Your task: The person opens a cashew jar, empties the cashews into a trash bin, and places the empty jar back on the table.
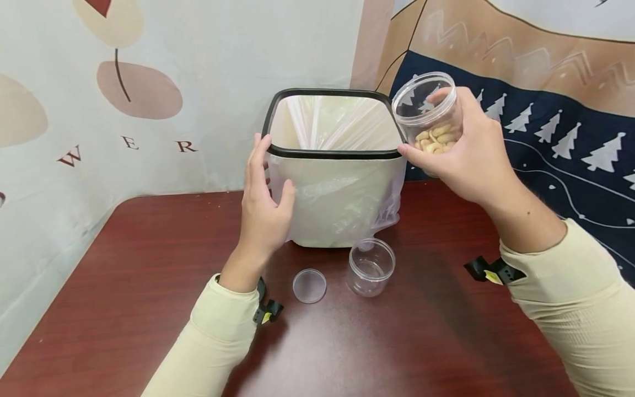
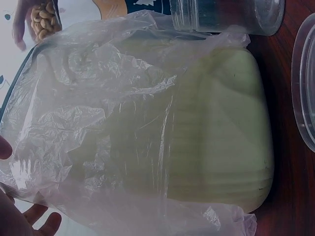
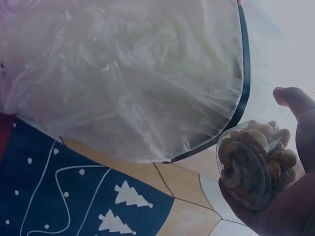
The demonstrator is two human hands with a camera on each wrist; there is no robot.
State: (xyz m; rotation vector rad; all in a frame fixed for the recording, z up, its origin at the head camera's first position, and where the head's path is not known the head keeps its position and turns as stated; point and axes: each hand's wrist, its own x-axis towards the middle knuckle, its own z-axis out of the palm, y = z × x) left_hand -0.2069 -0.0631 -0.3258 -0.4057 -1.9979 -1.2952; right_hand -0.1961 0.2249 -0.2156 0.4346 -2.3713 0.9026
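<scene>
My right hand [image 1: 473, 151] grips a clear plastic jar [image 1: 424, 102] beside the right rim of a bin. Pale cashews [image 1: 439, 138] lie in the lower part of this jar, which leans slightly with its uncovered mouth up and to the left. The bin [image 1: 327, 204] is cream, lined with a translucent plastic bag [image 1: 389, 204] and topped by a black rim [image 1: 337, 155]. At the bin's left side, my left hand [image 1: 265, 201] touches the rim and bag, fingers mostly straight, thumb apart at the front. The bin's bottom inside is hidden.
A second clear jar [image 1: 371, 270], uncovered, stands on the dark red table [image 1: 163, 286] just before the bin. Left of it lies a round clear lid [image 1: 310, 286]. Behind the table hang a pale printed wall cloth [image 1: 223, 66] and a navy tree-patterned one [image 1: 536, 118].
</scene>
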